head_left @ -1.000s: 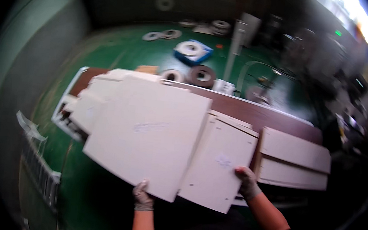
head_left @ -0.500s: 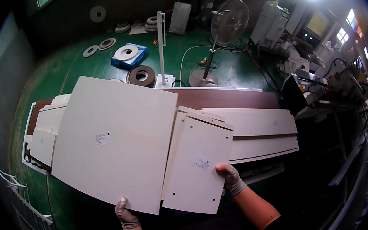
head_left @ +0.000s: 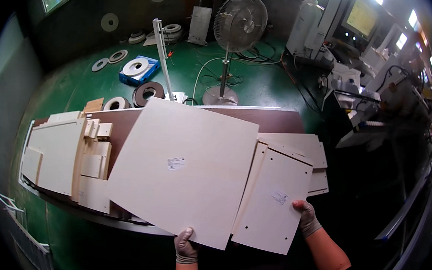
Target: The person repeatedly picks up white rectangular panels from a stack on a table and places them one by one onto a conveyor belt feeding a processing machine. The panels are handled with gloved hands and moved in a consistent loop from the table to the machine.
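Observation:
My left hand (head_left: 186,245), in a pale glove with bare fingertips, grips the near edge of a large cream board (head_left: 189,148), thumb on top. A printed label sits near the board's middle. Just to its right is a narrower cream board (head_left: 273,196) with several small holes and a dark groove along its far edge. My right hand (head_left: 306,218), gloved the same way, closes on that board's right edge. Another board's edge shows beneath the narrower one. Both boards are held over the stacked panels, and my fingers under them are hidden.
Cream panels and small blocks (head_left: 52,154) lie stacked at left on a brown board (head_left: 289,122). More panels (head_left: 297,142) lie at right. Beyond stand a white post (head_left: 163,58), a pedestal fan (head_left: 240,24) and edging rolls (head_left: 148,92). Machinery with a screen (head_left: 361,16) occupies the right.
Both hands and the held boards have shifted right, the large board turning slightly. Small blocks and panels on the left stack are now uncovered. The view has moved a little too.

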The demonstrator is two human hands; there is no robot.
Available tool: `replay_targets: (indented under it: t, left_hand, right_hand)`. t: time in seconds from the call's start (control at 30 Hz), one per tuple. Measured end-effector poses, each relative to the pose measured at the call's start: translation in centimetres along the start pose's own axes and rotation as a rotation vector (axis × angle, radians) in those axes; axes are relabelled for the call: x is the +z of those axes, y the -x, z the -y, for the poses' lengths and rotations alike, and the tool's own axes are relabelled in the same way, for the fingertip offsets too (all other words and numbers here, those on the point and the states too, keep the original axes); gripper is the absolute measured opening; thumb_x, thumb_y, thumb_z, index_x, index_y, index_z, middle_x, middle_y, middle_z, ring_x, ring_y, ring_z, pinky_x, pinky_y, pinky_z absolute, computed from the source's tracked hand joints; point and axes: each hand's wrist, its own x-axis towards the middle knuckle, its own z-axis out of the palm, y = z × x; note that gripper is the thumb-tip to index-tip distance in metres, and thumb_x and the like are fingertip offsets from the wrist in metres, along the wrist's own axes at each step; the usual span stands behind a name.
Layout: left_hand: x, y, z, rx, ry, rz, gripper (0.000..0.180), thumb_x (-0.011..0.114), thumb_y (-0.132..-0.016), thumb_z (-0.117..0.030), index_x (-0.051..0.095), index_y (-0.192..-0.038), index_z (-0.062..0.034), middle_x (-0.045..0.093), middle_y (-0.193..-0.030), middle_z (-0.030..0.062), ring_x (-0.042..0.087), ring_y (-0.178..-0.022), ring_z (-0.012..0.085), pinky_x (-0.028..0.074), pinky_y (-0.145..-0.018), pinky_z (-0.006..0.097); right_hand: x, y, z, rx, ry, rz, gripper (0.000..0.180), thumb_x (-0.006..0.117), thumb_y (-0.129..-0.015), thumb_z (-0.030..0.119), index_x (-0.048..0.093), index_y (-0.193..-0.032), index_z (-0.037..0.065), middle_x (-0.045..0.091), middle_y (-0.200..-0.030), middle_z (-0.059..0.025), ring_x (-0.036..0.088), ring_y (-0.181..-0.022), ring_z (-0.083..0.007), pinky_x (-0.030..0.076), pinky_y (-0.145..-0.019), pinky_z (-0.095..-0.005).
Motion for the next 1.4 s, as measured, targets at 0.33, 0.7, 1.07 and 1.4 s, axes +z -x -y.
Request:
replay_targets:
  t: [0.33,0.7,1.07,1.4]
  left_hand:
    - [-0.7,-2.2,16.2,-0.085,-0.158,-0.011,0.023,0.067,-0.096,-0.012,0.068,-0.109,0.0079,0.070,-0.120,0.0172,0.068,-0.112,0.0292,0.055,-0.103,0.046]
    - [11.0,-2.9,33.8,-0.169,0.233,-0.216,0.049,0.070,-0.086,-0.008,0.060,-0.133,0.0019,0.068,-0.129,0.0157,0.064,-0.123,0.0360,0.049,-0.111,0.056]
    - [15.6,-2.4,38.9,-0.099,0.288,-0.279,0.050,0.069,-0.082,-0.004,0.061,-0.131,0.0001,0.067,-0.129,0.0152,0.062,-0.125,0.0374,0.047,-0.114,0.057]
    - [15.8,-5.9,39.3,-0.120,0.344,-0.371,0.038,0.068,-0.089,-0.004,0.063,-0.127,-0.0005,0.069,-0.126,0.0137,0.065,-0.121,0.0336,0.049,-0.112,0.054]
  right_hand:
    - [-12.7,-2.8,6.0,0.016,0.029,-0.129,0.063,0.069,-0.080,0.014,0.055,-0.137,-0.009,0.069,-0.124,-0.0210,0.069,-0.113,-0.0385,0.055,-0.105,-0.0506]
    - [-28.2,-10.7,21.9,0.166,0.248,-0.046,0.045,0.069,-0.086,0.018,0.062,-0.122,-0.007,0.071,-0.111,-0.0165,0.072,-0.095,-0.0286,0.061,-0.089,-0.0432]
    - [-27.9,-13.5,32.7,0.332,1.840,0.126,0.083,0.053,-0.090,0.082,0.071,-0.074,0.004,0.064,-0.063,-0.0097,0.067,-0.059,-0.0259,0.052,-0.062,-0.0376]
    - [-30.2,-16.1,31.9,0.227,1.360,-0.040,0.058,0.069,-0.096,0.055,0.070,-0.092,-0.002,0.069,-0.076,-0.0097,0.067,-0.064,-0.0188,0.053,-0.059,-0.0330]
